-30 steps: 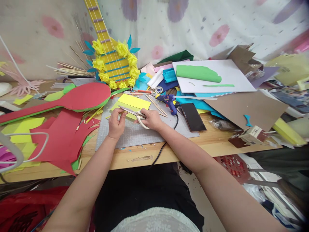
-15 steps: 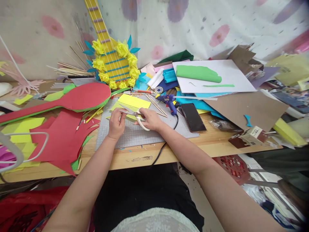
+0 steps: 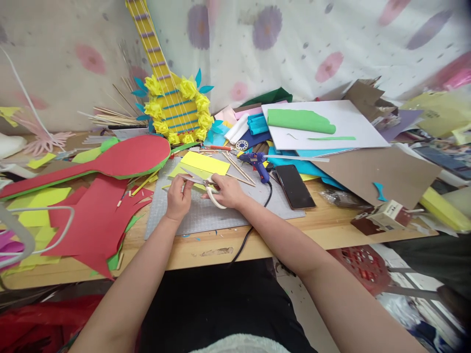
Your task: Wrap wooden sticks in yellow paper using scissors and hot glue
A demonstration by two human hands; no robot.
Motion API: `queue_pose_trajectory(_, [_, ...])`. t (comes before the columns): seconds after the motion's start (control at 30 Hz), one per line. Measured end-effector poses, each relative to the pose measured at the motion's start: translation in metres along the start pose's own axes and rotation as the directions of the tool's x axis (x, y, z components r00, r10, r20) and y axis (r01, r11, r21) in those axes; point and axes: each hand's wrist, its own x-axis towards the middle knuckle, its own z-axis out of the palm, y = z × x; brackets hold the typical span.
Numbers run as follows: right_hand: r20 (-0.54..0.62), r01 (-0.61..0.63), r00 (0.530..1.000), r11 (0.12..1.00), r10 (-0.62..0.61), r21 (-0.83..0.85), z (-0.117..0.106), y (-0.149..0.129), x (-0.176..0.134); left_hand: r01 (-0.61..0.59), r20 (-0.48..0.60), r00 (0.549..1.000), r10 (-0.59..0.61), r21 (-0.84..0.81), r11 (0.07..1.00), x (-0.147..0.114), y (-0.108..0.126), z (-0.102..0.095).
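My right hand (image 3: 230, 191) grips the white handles of a pair of scissors (image 3: 212, 194), whose blades are parted and point left. Close to the blade tips, my left hand (image 3: 178, 198) is closed with thumb and fingers pressed together; what it pinches is too small or hidden to make out. Both hands are over a grey cutting mat (image 3: 206, 219). Just beyond them lies a bright yellow paper strip (image 3: 205, 163), with paler yellow pieces partly under the scissors. Right of the hands is a blue glue gun (image 3: 260, 166) with a long whitish stick in its back.
A black phone (image 3: 295, 186) lies right of the mat, and the glue gun's cord runs over the table's front edge. Left is a red-and-green guitar shape (image 3: 134, 156) above red paper scraps (image 3: 91, 215). A yellow paper-flowered guitar (image 3: 180, 112) leans against the wall. White board (image 3: 353, 122) lies back right.
The scene has shifted slightly downward as the head view tilted. My hands stay close together at nearly the same place over the mat, with the scissors still in my right hand.
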Motion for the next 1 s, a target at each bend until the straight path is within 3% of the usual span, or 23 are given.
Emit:
queue_pose_trajectory(0.2, [0.018, -0.098, 0.995, 0.995, 0.098, -0.019, -0.0017, 0.0045, 0.0000, -0.008, 0.005, 1.000, 0.008, -0.008, 1.000, 0.0023, 0.0021, -0.0022])
queue_pose_trajectory(0.43, [0.000, 0.099, 0.995, 0.993, -0.099, 0.069, -0.0056, 0.0082, 0.0013, -0.061, 0.014, 0.998, 0.061, -0.008, 0.998, 0.0023, 0.0018, -0.0032])
queue_pose_trajectory(1.0, [0.065, 0.061, 0.996, 0.998, -0.062, 0.026, -0.0055, 0.0031, -0.0009, 0.010, 0.015, 1.000, -0.009, -0.037, 0.999, -0.0001, 0.0010, -0.0031])
